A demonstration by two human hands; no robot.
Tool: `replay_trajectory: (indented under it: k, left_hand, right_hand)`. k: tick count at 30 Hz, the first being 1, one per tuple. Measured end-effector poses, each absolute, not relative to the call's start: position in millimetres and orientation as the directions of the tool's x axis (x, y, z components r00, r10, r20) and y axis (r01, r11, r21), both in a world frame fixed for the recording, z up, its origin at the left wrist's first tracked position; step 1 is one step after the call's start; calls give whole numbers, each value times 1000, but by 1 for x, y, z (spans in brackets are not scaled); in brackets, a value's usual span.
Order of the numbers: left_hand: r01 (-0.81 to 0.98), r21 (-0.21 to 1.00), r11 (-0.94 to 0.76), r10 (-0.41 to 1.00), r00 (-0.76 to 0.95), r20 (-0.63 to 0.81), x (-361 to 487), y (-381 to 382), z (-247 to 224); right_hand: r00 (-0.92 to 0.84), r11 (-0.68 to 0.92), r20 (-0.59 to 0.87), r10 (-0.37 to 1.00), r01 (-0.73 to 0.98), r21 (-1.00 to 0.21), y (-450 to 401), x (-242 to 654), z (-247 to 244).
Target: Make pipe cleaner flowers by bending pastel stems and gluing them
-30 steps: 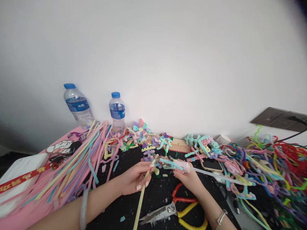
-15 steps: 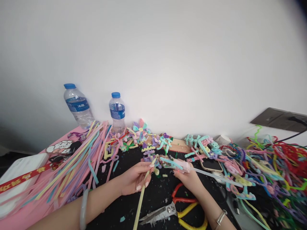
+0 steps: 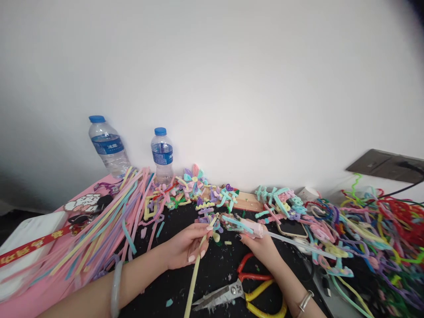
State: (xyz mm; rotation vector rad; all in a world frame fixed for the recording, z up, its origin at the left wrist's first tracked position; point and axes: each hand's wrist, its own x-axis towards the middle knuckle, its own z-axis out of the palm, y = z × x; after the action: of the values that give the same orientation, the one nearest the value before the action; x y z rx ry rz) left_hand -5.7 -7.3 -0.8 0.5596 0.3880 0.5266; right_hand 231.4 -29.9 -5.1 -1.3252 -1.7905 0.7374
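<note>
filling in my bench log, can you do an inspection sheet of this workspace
Surface: black mat speckled with scraps; pink surface at left.
Job's things: pale yellow strip; pale pink tool, probably a glue gun, with a translucent rod.
Clutter: strip bundle left, fuzzy tangle right, scissors between the forearms.
Grip: left grip pinches the strip; right grip holds the tool.
Cables: black cord at wall socket.
Surroundings: white wall, two blue-capped bottles near it.

Plain white wall behind worktop, brightest above its middle, dimmer to its left; dark socket panel on wall above worktop's right end.
</note>
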Motion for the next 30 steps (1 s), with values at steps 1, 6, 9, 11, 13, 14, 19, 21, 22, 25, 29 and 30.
replay_trajectory:
  k: [1,6,9,11,13,14,19,21,22,25,29,30]
  left_hand:
    - [-361,590,723,564,801,-201,-6,-7,0]
    - [-349,590,728,550,811,-199,-6,-7,0]
    - [-353,596,721,552,813,-187,-6,-7,0]
    - [-357,593,722,544,823,-167,-6,-7,0]
    - [-364,586,724,532,836,-137,-6,-7,0]
    - [-369,585,723,527,841,-121,-7,-7,0]
    - [-375,579,724,514,853,-89,-7,-6,0]
    - [-378,579,722,516,852,-87,-7,-6,0]
    - [-380,581,720,518,851,-86,-7,-6,-1]
    - [-379,584,718,522,848,-92,-6,-7,-1]
    - [-367,583,725,519,848,-111,-6,-7,1]
    - [-364,584,725,517,849,-113,-6,-7,1]
  right_hand:
    - [-171,292,238,956,499,-816,-30,231,-4]
    - [-152,293,251,956,483,-825,-30,232,-3]
    - [-3,283,335,942,539,-793,-28,235,-5]
    - [101,256,391,915,603,-755,-26,238,-5]
    - [148,222,430,890,683,-695,-24,240,-3]
    - [151,196,433,889,727,-658,-23,240,-2]
    - [119,49,325,938,884,-464,-22,239,3]
    - [93,34,322,942,930,-366,-23,238,4]
    - [90,19,329,940,949,-315,-24,238,4]
    - [125,-60,342,931,979,-195,-26,235,3]
    - [158,-126,331,930,985,-116,-27,231,0]
    - [161,-134,332,930,986,-102,-27,230,0]
